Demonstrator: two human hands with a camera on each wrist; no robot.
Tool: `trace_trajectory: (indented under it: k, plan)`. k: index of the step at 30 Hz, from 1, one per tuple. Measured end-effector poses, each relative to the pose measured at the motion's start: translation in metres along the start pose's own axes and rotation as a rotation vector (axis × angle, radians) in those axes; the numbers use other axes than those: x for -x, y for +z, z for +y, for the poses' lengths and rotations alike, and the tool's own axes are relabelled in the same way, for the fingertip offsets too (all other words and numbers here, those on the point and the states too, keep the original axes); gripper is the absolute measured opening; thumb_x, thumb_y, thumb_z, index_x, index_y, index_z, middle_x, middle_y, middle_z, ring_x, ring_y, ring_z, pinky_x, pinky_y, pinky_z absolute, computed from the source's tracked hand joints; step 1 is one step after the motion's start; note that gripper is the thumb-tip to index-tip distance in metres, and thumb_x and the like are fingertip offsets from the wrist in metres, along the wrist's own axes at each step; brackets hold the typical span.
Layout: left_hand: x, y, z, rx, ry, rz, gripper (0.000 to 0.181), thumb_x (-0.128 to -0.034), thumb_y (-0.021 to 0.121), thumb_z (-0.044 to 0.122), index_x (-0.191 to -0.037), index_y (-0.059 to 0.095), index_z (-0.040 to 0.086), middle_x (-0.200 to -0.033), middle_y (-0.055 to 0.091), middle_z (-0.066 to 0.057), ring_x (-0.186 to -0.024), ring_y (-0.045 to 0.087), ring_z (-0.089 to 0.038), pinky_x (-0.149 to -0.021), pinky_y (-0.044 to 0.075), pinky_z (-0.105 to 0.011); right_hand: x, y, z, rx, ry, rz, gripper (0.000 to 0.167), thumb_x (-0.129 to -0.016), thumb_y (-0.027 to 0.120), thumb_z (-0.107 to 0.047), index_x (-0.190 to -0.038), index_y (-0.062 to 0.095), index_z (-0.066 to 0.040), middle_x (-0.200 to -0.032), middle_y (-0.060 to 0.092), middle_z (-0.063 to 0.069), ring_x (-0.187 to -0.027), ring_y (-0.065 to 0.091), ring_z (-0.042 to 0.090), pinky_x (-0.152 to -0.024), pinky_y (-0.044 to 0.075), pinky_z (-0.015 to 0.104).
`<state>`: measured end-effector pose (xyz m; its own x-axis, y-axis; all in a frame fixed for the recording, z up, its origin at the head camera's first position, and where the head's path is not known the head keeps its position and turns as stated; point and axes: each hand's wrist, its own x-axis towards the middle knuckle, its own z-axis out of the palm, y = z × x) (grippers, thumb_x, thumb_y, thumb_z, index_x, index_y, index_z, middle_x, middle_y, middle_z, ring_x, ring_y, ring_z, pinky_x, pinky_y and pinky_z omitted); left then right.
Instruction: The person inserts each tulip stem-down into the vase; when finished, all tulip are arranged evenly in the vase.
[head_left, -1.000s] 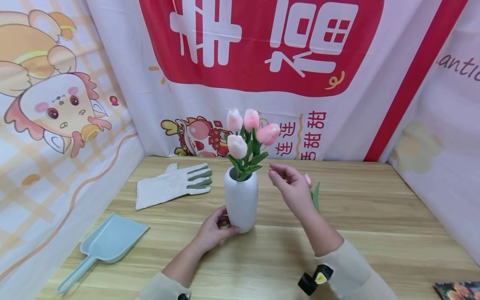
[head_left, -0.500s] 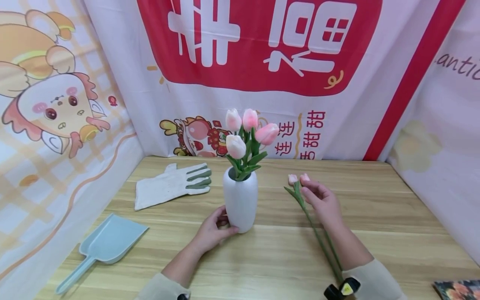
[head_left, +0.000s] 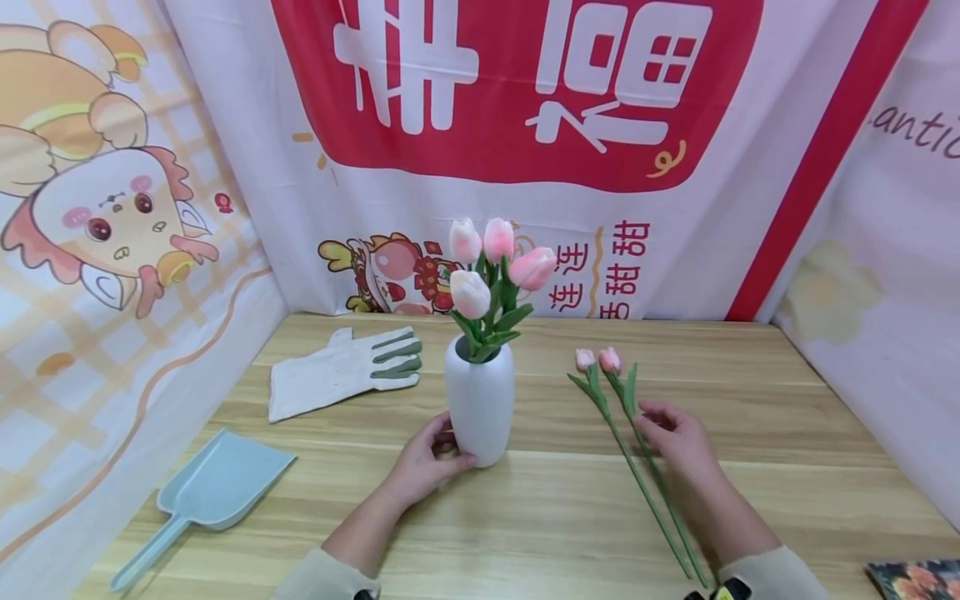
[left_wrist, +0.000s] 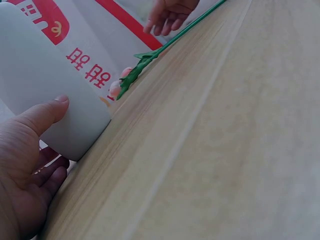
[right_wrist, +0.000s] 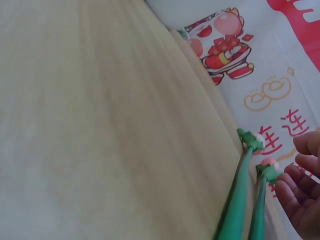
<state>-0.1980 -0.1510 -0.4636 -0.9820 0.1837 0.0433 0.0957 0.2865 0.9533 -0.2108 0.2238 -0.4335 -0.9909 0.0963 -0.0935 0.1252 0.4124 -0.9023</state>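
A white vase (head_left: 480, 408) stands upright, holding several pink and white tulips (head_left: 498, 242). The left hand (head_left: 423, 467) grips its lower part; in the left wrist view the thumb of this hand (left_wrist: 30, 165) lies on the vase (left_wrist: 60, 85). Two pink tulips lie side by side on the table to the right, a left one (head_left: 637, 475) and a right one (head_left: 625, 392). Beside the right one's stem is the right hand (head_left: 686, 446), its fingers loosely bent. In the right wrist view this hand (right_wrist: 302, 187) holds nothing, near the tulip heads (right_wrist: 269, 170).
A white glove with green fingers (head_left: 345, 371) lies at the back left. Nearer the front left is a light blue dustpan (head_left: 225, 479). A dark floral item (head_left: 915, 579) shows at the front right corner. Printed cloths (head_left: 517, 100) hang behind and at both sides.
The right hand has moved from beside the vase to the right, over the tulip heads, then down along the stems. The left hand and the vase stay in place.
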Motion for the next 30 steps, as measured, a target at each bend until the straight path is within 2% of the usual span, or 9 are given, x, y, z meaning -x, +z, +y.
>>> trace_trajectory:
  k: [4,7,12,15,23,30]
  plan:
    - [-0.001,0.0,-0.001,-0.007,0.006,-0.003,0.072,-0.0777,0.084,0.02,-0.14,0.05,0.007,-0.128,0.062,-0.014,-0.112,0.061,-0.026,-0.101,0.049,-0.046,0.002,-0.003,0.01,0.091,-0.027,-0.013,0.045,-0.095,0.064,-0.019,-0.131,0.055,0.006,-0.109,0.065,0.015,-0.081,0.057,0.005,-0.066,0.054,0.019]
    - [-0.001,0.0,0.0,0.002,-0.004,0.001,0.072,-0.0772,0.084,0.019,-0.14,0.05,0.009,-0.128,0.063,-0.013,-0.112,0.061,-0.026,-0.102,0.048,-0.046,0.001,-0.004,0.015,0.164,-0.029,-0.013,0.042,-0.094,0.065,-0.02,-0.126,0.059,0.005,-0.108,0.066,0.017,-0.081,0.057,0.01,-0.063,0.053,0.022]
    - [-0.001,0.0,0.0,0.01,-0.006,0.005,0.071,-0.0773,0.084,0.018,-0.139,0.05,0.009,-0.128,0.063,-0.012,-0.113,0.061,-0.026,-0.103,0.048,-0.047,-0.003,-0.004,0.02,0.302,-0.069,-0.002,0.039,-0.09,0.069,-0.025,-0.119,0.066,0.002,-0.109,0.069,0.018,-0.094,0.061,0.022,-0.074,0.05,0.028]
    - [-0.001,0.0,0.0,0.011,0.002,-0.001,0.07,-0.078,0.083,0.017,-0.139,0.05,0.008,-0.128,0.062,-0.014,-0.113,0.061,-0.027,-0.103,0.048,-0.048,-0.003,-0.003,0.02,0.362,-0.09,0.006,0.039,-0.088,0.07,-0.025,-0.116,0.068,0.002,-0.106,0.071,0.017,-0.096,0.063,0.025,-0.078,0.049,0.031]
    - [-0.001,0.0,0.001,0.006,-0.016,0.001,0.071,-0.0774,0.084,0.018,-0.139,0.051,0.01,-0.128,0.063,-0.012,-0.113,0.061,-0.026,-0.103,0.048,-0.047,-0.004,-0.001,0.019,0.425,-0.073,-0.008,0.038,-0.087,0.07,-0.025,-0.114,0.069,0.002,-0.103,0.072,0.016,-0.094,0.064,0.026,-0.077,0.05,0.035]
    - [0.0,0.0,0.001,0.003,-0.021,0.008,0.072,-0.0774,0.084,0.018,-0.14,0.05,0.011,-0.129,0.063,-0.01,-0.113,0.061,-0.026,-0.103,0.048,-0.047,-0.006,-0.003,0.021,0.415,-0.057,0.001,0.038,-0.089,0.068,-0.025,-0.116,0.069,0.001,-0.115,0.069,0.022,-0.107,0.062,0.039,-0.087,0.051,0.046]
